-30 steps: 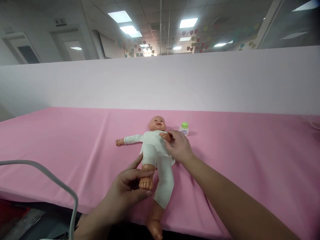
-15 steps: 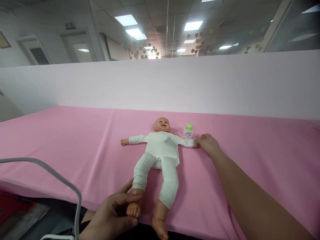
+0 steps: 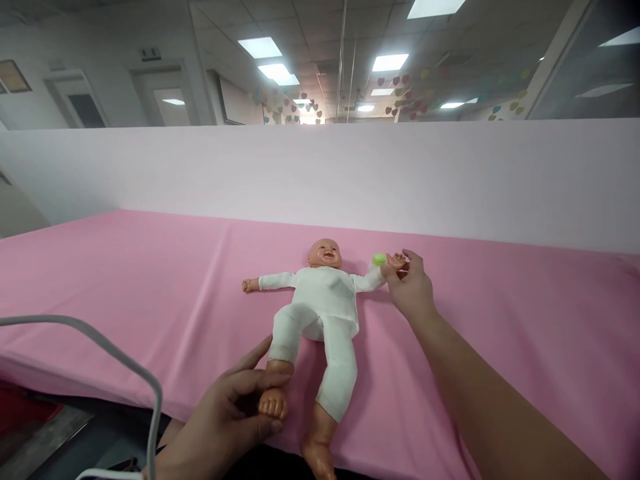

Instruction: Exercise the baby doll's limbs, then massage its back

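Note:
A baby doll point(image 3: 320, 303) in a white suit lies on its back on the pink cloth point(image 3: 125, 280), head away from me, arms spread. My left hand point(image 3: 235, 410) grips the doll's foot near the table's front edge. My right hand point(image 3: 411, 288) holds the doll's outstretched hand at the far right of the doll, lifted slightly. A small bottle with a green cap point(image 3: 379, 260) stands just behind that hand, mostly hidden by the doll's arm.
A pale partition wall point(image 3: 350, 173) runs along the far side of the table. A white cable point(image 3: 125, 380) loops at the lower left, near the table's front edge. Ceiling lights and paper hearts hang beyond the wall.
My right hand drew the doll's arm from its chest out to the side, then lifted it toward the bottle. My left hand kept the foot; the doll's bent leg straightened.

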The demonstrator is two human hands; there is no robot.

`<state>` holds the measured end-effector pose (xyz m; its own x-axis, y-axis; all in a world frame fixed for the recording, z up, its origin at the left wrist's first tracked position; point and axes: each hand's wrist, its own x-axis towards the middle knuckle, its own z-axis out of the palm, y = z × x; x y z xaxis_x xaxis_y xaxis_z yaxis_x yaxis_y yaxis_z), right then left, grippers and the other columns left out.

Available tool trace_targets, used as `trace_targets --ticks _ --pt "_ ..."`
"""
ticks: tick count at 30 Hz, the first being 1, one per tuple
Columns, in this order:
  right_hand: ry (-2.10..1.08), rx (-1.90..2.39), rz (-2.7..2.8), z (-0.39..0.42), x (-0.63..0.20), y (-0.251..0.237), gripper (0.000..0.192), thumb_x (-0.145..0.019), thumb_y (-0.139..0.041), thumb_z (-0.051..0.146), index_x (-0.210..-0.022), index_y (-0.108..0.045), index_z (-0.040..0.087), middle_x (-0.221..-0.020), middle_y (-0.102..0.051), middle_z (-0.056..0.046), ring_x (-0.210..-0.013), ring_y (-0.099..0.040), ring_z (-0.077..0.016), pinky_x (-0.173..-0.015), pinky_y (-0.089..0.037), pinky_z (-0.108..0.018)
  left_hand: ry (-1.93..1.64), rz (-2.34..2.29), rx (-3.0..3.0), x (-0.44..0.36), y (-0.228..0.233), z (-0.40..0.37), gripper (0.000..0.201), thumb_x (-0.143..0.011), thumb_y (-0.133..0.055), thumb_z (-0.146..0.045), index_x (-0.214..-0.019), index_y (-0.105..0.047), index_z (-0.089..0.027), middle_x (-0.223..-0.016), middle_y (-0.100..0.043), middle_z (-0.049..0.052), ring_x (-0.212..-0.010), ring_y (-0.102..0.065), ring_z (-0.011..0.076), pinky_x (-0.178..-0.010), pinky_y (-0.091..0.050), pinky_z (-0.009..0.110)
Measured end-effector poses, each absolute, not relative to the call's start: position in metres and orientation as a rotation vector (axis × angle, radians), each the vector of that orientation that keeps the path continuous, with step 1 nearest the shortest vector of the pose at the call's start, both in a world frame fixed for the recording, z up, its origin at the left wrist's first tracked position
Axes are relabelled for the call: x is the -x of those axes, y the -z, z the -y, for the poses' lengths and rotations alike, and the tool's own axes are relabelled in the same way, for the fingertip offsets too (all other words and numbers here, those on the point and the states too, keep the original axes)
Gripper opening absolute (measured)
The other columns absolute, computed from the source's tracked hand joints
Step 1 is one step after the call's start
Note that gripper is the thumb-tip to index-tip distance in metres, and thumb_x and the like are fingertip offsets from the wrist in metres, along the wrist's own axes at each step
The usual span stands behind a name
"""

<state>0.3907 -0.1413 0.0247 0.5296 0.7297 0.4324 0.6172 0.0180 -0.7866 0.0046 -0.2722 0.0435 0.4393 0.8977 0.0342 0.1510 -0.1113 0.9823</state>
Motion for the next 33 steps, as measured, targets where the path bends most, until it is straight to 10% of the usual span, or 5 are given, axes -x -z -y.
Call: trace_targets --ticks 11,23,33 --pt "0.120 1.321 2.014 0.152 -0.290 -0.025 0.022 -0.094 -0.065 0.018 -0.114 -0.074 0.022 -0.109 -0.078 -0.008 -0.101 -0.068 -0.0281 -0.089 -0.053 -0.042 -0.922 -0.675 -1.644 -0.046 -0.057 0.224 0.041 -0.076 -0.090 -0.036 -0.116 -0.082 -0.028 -0.155 -0.057 0.010 -0.156 -0.029 0.0433 -0.125 -0.028 0.060" --pt "0.232 1.321 2.036 0.148 -0.298 -0.015 0.034 -0.101 -0.060 0.025 -0.133 -0.070 0.023 -0.140 -0.069 -0.010 -0.129 -0.062 -0.0318 -0.115 -0.044 -0.053 -0.914 -0.579 -1.536 -0.048 -0.054 0.227 0.039 -0.076 -0.090 -0.027 -0.115 -0.083 -0.029 -0.157 -0.053 0.010 -0.156 -0.028 0.0437 -0.124 -0.030 0.059" --pt "-0.164 1.572 1.123 0.134 -0.370 -0.020 0.057 -0.091 -0.064 0.049 -0.142 -0.054 0.025 -0.116 -0.076 -0.008 -0.096 -0.074 -0.0267 -0.081 -0.060 -0.038 -0.895 -0.719 -1.347 0.011 -0.027 0.264 0.037 -0.070 -0.093 -0.026 -0.106 -0.085 -0.034 -0.162 -0.049 0.005 -0.151 -0.038 0.0454 -0.121 -0.032 0.062"
